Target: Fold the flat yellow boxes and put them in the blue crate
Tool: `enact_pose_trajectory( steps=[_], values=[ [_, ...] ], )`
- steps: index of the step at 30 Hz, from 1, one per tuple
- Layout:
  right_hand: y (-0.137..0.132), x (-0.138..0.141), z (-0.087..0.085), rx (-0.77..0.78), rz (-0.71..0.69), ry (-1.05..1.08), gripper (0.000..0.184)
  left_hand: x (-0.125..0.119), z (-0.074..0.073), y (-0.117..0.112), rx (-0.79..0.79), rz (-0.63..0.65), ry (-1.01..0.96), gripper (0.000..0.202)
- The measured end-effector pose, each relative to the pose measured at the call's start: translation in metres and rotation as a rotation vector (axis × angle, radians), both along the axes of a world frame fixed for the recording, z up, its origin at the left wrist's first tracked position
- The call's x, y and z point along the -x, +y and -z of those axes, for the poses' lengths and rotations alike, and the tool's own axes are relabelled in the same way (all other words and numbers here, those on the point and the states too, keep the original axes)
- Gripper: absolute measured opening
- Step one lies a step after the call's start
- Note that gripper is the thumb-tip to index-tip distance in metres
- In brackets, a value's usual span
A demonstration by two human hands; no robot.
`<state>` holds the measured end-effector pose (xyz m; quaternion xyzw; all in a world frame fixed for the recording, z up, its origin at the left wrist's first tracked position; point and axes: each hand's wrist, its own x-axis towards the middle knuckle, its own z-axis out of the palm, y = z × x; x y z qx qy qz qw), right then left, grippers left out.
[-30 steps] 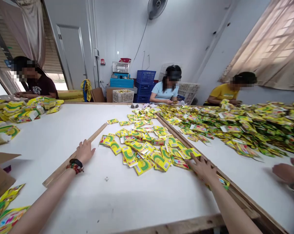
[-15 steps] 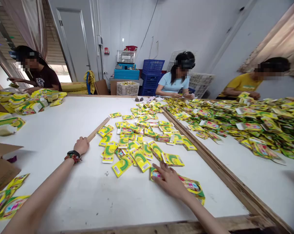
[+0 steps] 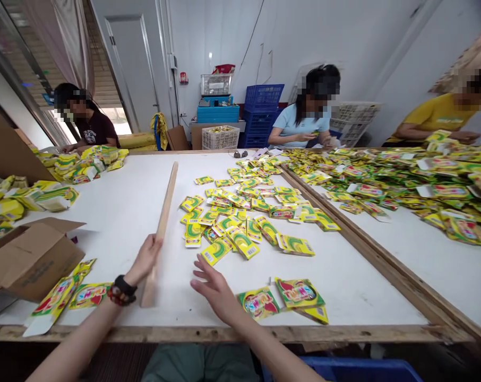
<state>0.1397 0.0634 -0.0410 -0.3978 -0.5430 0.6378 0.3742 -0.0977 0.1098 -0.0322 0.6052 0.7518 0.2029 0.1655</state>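
Those sachets are glossy printed plastic film, really shiny under the lights. The lath is plain pale wood, smooth and unpainted by the look of it. The table top is matt white, can't tell if it's cloth or coated board, with a rougher raw timber edge. The box is dull brown cardboard, and the crates are blue plastic.

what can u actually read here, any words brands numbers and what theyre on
Nothing can be read for certain.
Big lettering on the large sachet: too blurred to read.
Barcode on the yellow sachet: digits too small to read.
Dark print on the cardboard box flap: too blurred to read.
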Motion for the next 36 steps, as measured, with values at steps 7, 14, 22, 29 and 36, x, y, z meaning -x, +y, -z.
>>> enact_pose_trajectory(
  steps=[7, 14, 22, 29, 36],
  values=[
    [0.004, 0.057, -0.021, 0.048, -0.206, 0.238, 0.091, -0.018, -0.029, -0.009, -0.336, 0.167, -0.087, 0.034],
    [0.027, -0.052, 0.010, -0.137, 0.263, -0.142, 0.044, 0.063, -0.016, 0.158, -0.048, 0.023, 0.334, 0.033],
    [0.145, -0.173, 0.022, -0.177, 0.582, -0.438, 0.041, 0.061, 0.030, 0.343, 0.097, 0.092, 0.486, 0.037],
    [0.268, -0.235, 0.027, -0.294, 0.668, -0.620, 0.041, 0.003, 0.043, 0.483, 0.092, 0.236, 0.527, 0.037],
    [0.485, -0.299, 0.014, -0.596, 0.498, -1.224, 0.051, -0.060, 0.057, 0.565, 0.074, 0.350, 0.518, 0.032]
  ],
)
